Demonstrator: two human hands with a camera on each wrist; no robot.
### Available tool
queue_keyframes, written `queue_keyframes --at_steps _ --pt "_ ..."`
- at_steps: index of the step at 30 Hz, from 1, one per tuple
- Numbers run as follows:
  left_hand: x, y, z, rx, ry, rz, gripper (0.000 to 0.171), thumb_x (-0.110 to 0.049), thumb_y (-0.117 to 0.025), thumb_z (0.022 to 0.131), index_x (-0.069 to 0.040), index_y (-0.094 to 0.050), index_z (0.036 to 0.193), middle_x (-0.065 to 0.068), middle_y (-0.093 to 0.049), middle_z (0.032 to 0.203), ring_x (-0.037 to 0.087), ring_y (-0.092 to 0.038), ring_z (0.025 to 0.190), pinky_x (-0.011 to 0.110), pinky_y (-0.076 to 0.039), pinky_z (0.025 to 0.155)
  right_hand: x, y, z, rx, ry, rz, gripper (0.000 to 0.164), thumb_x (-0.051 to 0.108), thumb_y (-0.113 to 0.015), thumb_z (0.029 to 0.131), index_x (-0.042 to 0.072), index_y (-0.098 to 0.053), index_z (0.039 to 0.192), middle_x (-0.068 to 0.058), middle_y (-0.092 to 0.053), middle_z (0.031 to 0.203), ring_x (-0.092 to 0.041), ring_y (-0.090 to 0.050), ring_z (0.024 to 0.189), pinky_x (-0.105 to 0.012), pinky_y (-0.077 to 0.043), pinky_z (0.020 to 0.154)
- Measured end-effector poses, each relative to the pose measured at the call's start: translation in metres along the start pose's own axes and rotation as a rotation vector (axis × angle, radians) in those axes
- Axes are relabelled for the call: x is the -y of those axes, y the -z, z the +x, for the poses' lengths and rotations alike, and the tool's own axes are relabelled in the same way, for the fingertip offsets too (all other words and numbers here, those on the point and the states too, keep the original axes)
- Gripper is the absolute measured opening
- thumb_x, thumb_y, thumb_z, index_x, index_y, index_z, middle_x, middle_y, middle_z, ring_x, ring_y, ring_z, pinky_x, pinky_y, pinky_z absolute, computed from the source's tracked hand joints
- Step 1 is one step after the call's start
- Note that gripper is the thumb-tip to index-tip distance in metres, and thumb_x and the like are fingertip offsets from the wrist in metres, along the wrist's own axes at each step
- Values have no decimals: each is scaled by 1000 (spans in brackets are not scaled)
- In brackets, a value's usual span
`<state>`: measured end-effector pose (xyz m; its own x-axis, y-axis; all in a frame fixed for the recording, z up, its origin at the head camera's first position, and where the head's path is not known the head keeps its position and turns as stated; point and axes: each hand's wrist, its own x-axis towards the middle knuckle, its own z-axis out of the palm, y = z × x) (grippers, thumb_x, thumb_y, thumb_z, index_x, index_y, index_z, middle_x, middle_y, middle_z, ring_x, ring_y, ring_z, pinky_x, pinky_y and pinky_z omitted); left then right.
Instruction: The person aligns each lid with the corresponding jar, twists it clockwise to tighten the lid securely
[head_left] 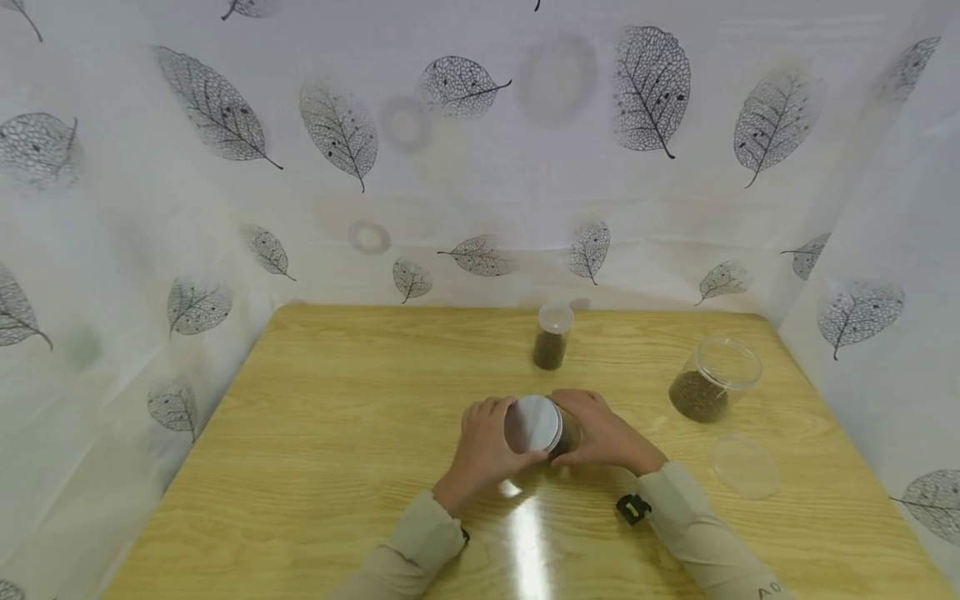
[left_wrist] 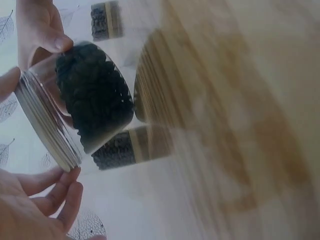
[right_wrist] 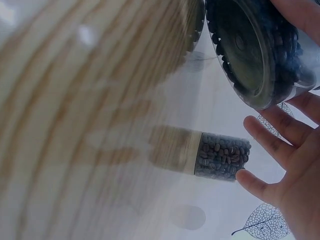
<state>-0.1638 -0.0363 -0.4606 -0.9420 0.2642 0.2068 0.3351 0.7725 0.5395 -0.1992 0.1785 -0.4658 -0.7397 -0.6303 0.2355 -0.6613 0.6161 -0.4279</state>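
Note:
A clear jar of dark coffee beans [left_wrist: 92, 95] is held tilted between both hands near the middle of the table. Its round, silvery white lid [head_left: 536, 423] faces up and to the left. My left hand [head_left: 483, 443] grips the lid's rim with thumb and fingertips. My right hand [head_left: 603, 433] holds the jar's body, thumb on the near side and fingers on the far side. In the right wrist view the jar's base [right_wrist: 245, 50] is seen tipped up from the tabletop; whether its lower edge touches is unclear.
Behind the hands stands a narrow jar of beans [head_left: 551, 346]. To the right is a wide, lidless clear jar [head_left: 699, 393] partly filled with beans, with a clear disc-shaped lid [head_left: 745, 467] lying in front of it. Leaf-printed curtains [head_left: 480, 183] enclose the wooden table [head_left: 315, 467].

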Motion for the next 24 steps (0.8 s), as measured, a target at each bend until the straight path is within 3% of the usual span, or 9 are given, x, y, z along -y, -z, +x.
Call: queue_keyframes --at_steps 8,17,24 --pt "6 6 0 51 -52 14 84 -56 -76 68 -7 -49 130 12 -56 124 32 -49 117 51 -33 104 3 2 1 10 10 -25 88 37 -88 58 3 -51 130 -16 -55 131 -35 -49 122 -58 -34 100" --pt "14 9 -3 49 -62 76 83 -58 -74 68 -8 -50 129 10 -57 123 31 -50 116 52 -33 103 5 0 2 9 19 -38 85 40 -86 59 8 -52 130 -9 -57 129 -32 -50 121 -58 -35 98" --pt "17 11 -8 42 -68 66 83 -59 -73 69 -6 -50 128 12 -57 122 33 -49 114 54 -32 101 7 1 2 56 -9 -13 86 41 -84 63 6 -49 133 -13 -54 133 -34 -48 124 -59 -32 101"
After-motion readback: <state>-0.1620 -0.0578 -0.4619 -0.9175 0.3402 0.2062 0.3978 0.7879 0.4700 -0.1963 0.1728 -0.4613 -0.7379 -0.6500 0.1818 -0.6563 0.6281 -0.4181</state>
